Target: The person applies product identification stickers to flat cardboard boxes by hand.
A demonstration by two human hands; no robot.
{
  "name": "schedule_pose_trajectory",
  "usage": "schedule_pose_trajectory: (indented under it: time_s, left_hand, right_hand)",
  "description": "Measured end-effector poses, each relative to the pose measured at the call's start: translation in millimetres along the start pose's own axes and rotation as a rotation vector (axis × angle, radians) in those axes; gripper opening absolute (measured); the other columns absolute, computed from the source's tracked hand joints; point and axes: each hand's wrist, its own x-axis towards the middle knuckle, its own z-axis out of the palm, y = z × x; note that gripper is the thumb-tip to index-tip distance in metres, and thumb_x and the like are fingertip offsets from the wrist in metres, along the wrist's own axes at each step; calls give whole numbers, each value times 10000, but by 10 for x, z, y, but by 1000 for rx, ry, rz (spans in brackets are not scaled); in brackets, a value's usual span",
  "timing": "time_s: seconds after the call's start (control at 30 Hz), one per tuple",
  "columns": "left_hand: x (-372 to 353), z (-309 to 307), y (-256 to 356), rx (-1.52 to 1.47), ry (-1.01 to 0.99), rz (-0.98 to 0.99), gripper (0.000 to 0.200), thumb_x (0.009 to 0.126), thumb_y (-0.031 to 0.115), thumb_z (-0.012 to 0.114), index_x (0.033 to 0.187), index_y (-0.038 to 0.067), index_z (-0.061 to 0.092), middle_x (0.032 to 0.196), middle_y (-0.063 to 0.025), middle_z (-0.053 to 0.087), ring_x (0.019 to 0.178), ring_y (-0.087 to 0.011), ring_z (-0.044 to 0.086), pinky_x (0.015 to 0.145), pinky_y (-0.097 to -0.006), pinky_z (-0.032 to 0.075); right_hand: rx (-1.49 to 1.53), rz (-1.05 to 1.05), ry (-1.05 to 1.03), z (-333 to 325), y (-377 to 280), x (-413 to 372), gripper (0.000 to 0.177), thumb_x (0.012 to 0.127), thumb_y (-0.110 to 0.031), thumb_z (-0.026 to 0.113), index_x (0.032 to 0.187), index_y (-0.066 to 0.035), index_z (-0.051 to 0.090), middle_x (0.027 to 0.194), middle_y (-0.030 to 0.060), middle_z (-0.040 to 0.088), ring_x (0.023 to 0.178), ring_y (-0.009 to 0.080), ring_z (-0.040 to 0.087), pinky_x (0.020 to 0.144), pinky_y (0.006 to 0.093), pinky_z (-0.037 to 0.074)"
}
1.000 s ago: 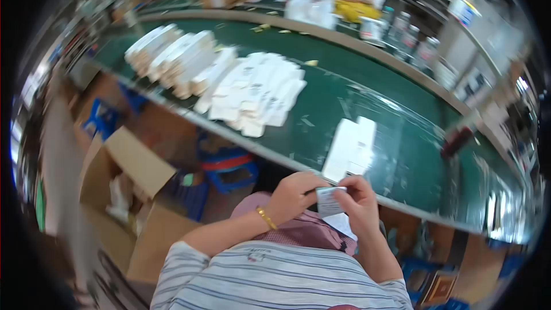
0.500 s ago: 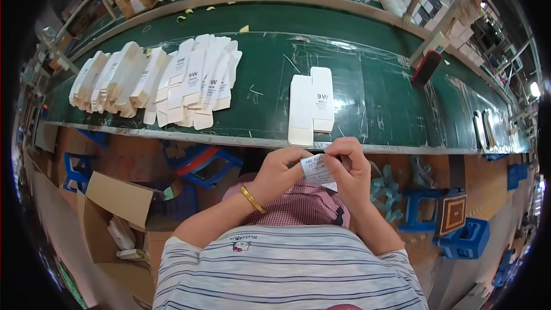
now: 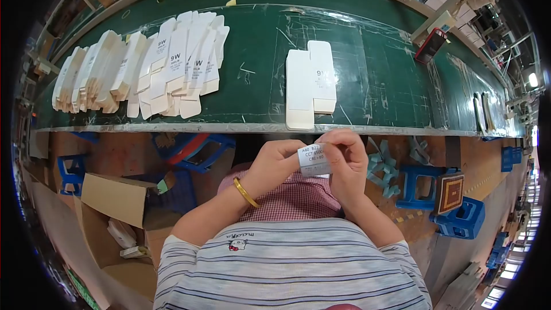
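Note:
A small sheet of printed labels (image 3: 313, 159) is held between my two hands, just in front of the bench edge and above my lap. My left hand (image 3: 276, 163), with a gold bracelet at the wrist, grips the sheet's left side. At the upper right of the sheet, my right hand (image 3: 348, 163) pinches with thumb and forefinger; its fingertips partly cover the print. Beyond my hands, a flattened white carton (image 3: 299, 83) lies on the green bench, with another white carton marked 9W (image 3: 323, 74) beside and partly overlapping it.
Several flat white cartons (image 3: 183, 60) lie in overlapping rows on the left of the green bench (image 3: 247, 100). A red and black device (image 3: 430, 45) leans at the right rail. An open cardboard box (image 3: 117, 198) stands lower left; blue stools (image 3: 462, 218) stand right.
The whole view has tilted down, so the bench and cartons appear higher up. Both hands keep hold of the label sheet, and more of its print faces me.

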Motion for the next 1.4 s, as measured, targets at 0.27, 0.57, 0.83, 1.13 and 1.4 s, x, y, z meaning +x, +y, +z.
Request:
schedule_pose_trajectory:
  time_s: [0.27, 0.57, 0.83, 1.13, 1.4]
  left_hand:
    - [-41, 8, 45, 341, 114, 409, 146, 827, 92, 704, 953, 19, 704, 875, -67, 679, 796, -157, 630, 726, -268, 496]
    - [-38, 19, 52, 451, 181, 665, 233, 831, 50, 682, 1062, 20, 675, 1032, -100, 658, 924, -213, 632, 806, -292, 498]
    - [-19, 112, 82, 153, 61, 378, 236, 802, 21, 726, 1030, -17, 677, 964, -73, 646, 902, -150, 605, 795, -258, 484]
    - [34, 73, -56, 186, 171, 283, 111, 861, 23, 692, 965, -9, 668, 929, -42, 652, 825, -91, 590, 707, -224, 489]
    - [199, 152, 28, -330, 74, 96, 267, 902, -6, 630, 1162, 9, 572, 1038, -60, 652, 944, -124, 626, 828, -272, 534]
  right_hand:
    - [187, 232, 12, -147, -143, 70, 343, 896, 20, 595, 1232, -20, 537, 1122, 82, 603, 1009, 140, 570, 903, 286, 447]
    - [-82, 130, -85, -217, -180, 6, 87, 875, 10, 654, 959, 4, 632, 982, 37, 568, 905, 108, 543, 795, 235, 439]
    - [-18, 69, -28, -237, -51, -49, 84, 855, -4, 695, 892, -24, 622, 947, 35, 566, 846, 101, 542, 744, 233, 449]
    - [-211, 171, -45, -265, -77, -20, 91, 876, -35, 658, 954, 4, 633, 912, 29, 580, 816, 95, 547, 718, 241, 454]
    - [-304, 261, 38, -274, -29, 53, 75, 890, -61, 654, 928, 1, 635, 816, 10, 579, 728, 59, 509, 647, 218, 425]
